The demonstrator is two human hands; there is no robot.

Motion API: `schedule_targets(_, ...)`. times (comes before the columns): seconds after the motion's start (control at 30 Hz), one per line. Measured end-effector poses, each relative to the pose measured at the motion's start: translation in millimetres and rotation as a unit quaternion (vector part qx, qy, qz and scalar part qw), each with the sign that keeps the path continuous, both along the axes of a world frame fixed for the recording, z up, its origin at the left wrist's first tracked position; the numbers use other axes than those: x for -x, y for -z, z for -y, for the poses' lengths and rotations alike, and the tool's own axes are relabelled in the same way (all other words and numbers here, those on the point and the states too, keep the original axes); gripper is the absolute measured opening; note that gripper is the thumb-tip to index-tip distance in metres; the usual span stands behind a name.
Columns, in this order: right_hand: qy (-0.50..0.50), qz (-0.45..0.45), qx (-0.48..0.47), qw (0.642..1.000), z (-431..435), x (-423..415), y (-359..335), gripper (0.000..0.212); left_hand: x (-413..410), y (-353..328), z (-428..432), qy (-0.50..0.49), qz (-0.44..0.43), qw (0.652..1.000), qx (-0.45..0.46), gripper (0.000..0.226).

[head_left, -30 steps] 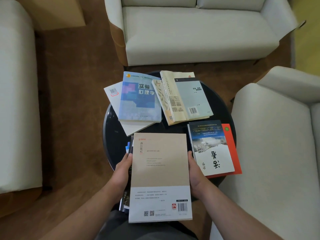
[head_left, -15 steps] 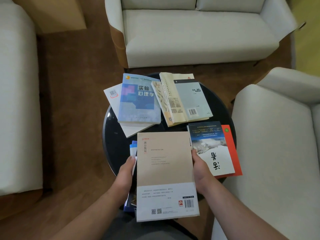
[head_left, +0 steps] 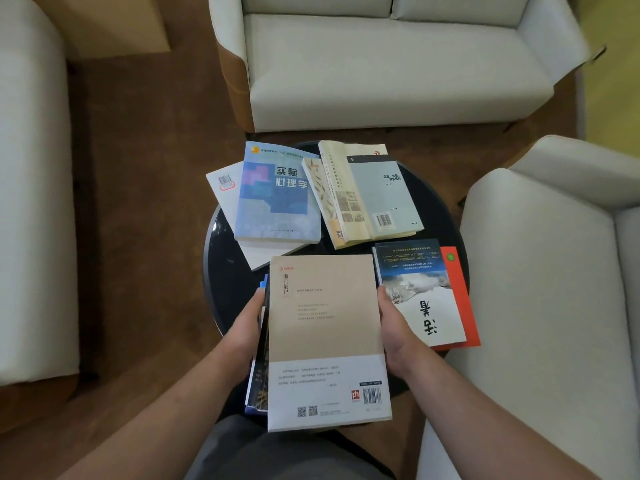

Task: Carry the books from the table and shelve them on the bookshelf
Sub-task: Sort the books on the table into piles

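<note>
Beige book, atop a thin stack, gripped at its side edges by left hand and right hand.

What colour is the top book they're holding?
The top book is tan with a white lower band; the head view shows it.

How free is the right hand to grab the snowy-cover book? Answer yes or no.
Likely no, not yet: the right hand grips the beige book, shared with the left hand. The snowy-cover book lies uncovered right beside it, nothing between.
</note>
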State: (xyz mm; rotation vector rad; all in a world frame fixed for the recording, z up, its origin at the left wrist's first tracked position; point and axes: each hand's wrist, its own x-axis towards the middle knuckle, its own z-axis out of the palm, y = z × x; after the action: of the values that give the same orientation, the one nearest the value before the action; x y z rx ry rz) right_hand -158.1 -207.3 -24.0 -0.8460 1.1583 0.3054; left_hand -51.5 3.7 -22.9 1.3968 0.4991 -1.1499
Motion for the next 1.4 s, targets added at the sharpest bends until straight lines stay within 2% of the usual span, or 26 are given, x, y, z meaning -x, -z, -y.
schedule_targets(0.13,0.079,0.029,-0.037,0.996,-16,9,3,0.075,12,4,-5,-0.055,-0.059,0.997,0.019,0.066)
schedule_targets(0.23,0.097,0.051,-0.025,0.994,-23,7,3,0.069,15,-2,-4,-0.127,-0.124,0.983,0.053,0.064)
schedule_targets(0.37,0.049,0.05,-0.007,0.998,-14,12,2,0.069,20,3,-9,-0.108,-0.089,0.99,0.032,0.064)
schedule_targets(0.5,-0.014,0.026,0.016,0.999,-17,36,6,0.067,43,1,-19,-0.093,-0.086,0.992,0.009,0.055)
schedule_targets(0.67,-0.025,0.001,-0.015,1.0,-30,54,5,0.073,67,7,-32,-0.067,-0.058,0.996,0.015,0.059)
schedule_targets(0.83,-0.039,0.008,-0.053,0.998,-34,52,4,0.079,70,4,-32,-0.042,-0.069,0.996,0.034,0.057)
schedule_targets(0.93,-0.082,0.005,-0.022,0.996,-30,59,11,0.078,71,-1,-34,-0.007,-0.041,0.999,0.013,0.06)
schedule_targets(1.0,-0.13,0.032,0.022,0.991,-27,63,13,0.072,65,-2,-39,0.008,-0.029,0.999,0.013,0.06)
schedule_targets(1.07,-0.166,0.082,0.077,0.98,-26,60,9,0.062,51,-2,-39,0.029,0.029,0.999,0.009,0.053)
schedule_targets(1.13,-0.217,0.099,0.111,0.965,-27,57,9,0.074,40,5,-37,0.083,0.081,0.993,0.021,0.072)
schedule_targets(1.2,-0.228,0.102,0.1,0.963,-31,59,15,0.089,39,6,-35,0.094,0.077,0.991,0.048,0.072)
schedule_targets(1.27,-0.2,0.103,0.076,0.971,-34,61,19,0.084,44,3,-34,0.086,0.061,0.993,0.059,0.068)
schedule_targets(1.4,-0.166,0.101,0.036,0.98,-36,60,17,0.08,44,6,-37,0.077,0.02,0.994,0.068,0.094)
